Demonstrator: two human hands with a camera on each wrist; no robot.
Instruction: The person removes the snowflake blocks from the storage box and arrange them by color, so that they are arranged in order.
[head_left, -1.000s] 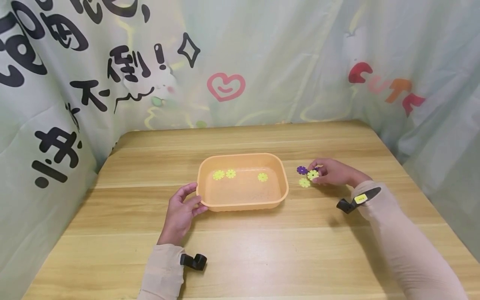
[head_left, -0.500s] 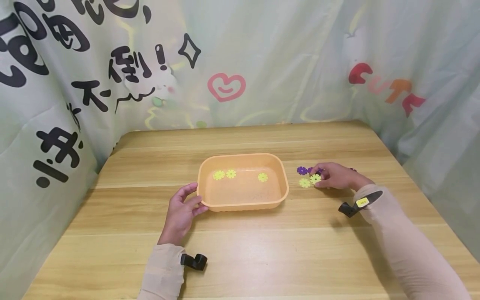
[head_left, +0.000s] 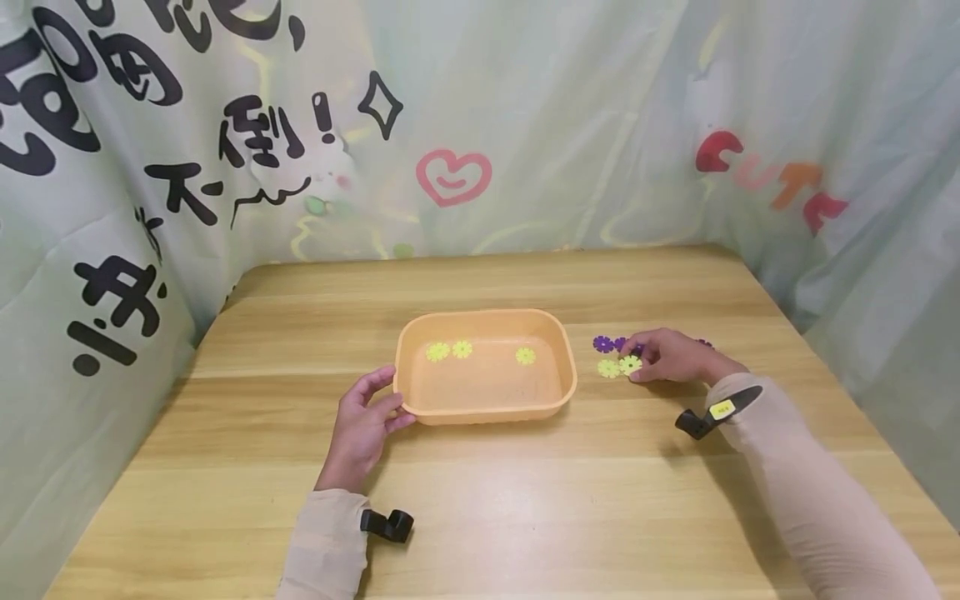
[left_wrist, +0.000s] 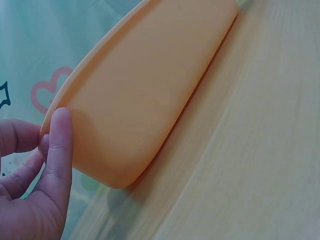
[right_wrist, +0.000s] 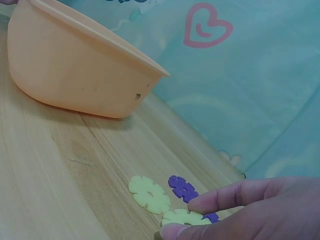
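My left hand point(head_left: 358, 429) pinches the rim of the orange plastic basin point(head_left: 487, 415) at its near left corner; in the left wrist view the thumb point(left_wrist: 61, 145) lies against its outer wall. Right of the basin, my right hand point(head_left: 671, 357) holds a yellow flower-shaped plastic disc point(head_left: 630, 365) between thumb and forefinger, low over the table. Another yellow disc point(head_left: 608, 368) lies just left of it. Behind these is a purple disc point(head_left: 603, 344), with further purple ones partly hidden by the right hand. Inside the basin lie three yellow discs point(head_left: 526, 356).
The wooden table point(head_left: 480, 508) ends at the back against a printed curtain point(head_left: 570, 150), which also hangs along both sides. A bit of another purple disc point(head_left: 705, 342) shows beyond the right hand.
My right hand has come slightly toward me with the yellow disc, now beside the other yellow one. More purple has come into view behind it. The left hand and basin stay put.
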